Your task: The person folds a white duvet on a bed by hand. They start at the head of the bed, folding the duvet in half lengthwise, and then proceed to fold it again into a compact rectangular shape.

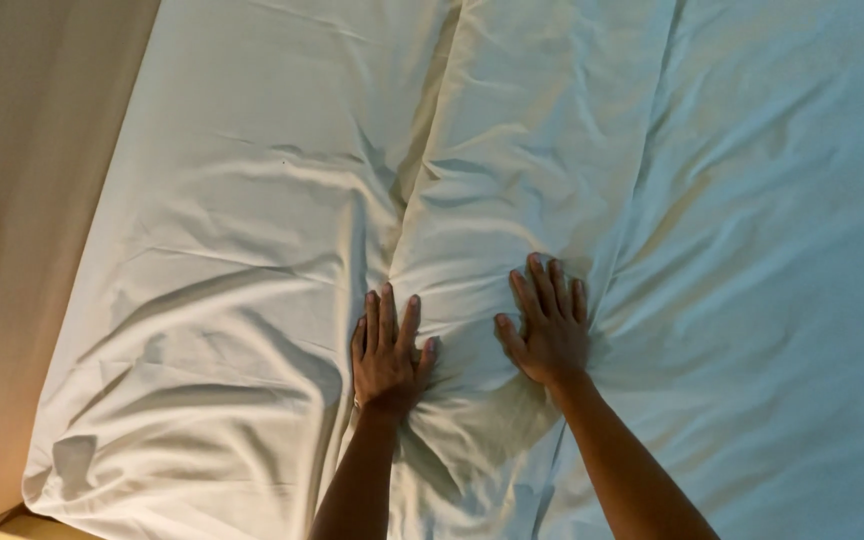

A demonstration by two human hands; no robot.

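A white bed sheet (pixel 252 200) covers the bed, creased and wrinkled, with a raised fold (pixel 492 180) running lengthwise down its middle. My left hand (pixel 387 350) lies flat, palm down, on the left side of that fold, fingers stretched forward. My right hand (pixel 549 322) presses flat on the fold's right side, fingers slightly spread. Both hands rest on the cloth and grip nothing. Wrinkles fan out from under my wrists toward the near edge.
A beige wall (pixel 22 200) runs along the left side of the bed. The sheet's left edge (pixel 82 300) slants beside it. A bit of tan bed frame or floor (pixel 32 527) shows at the bottom left corner.
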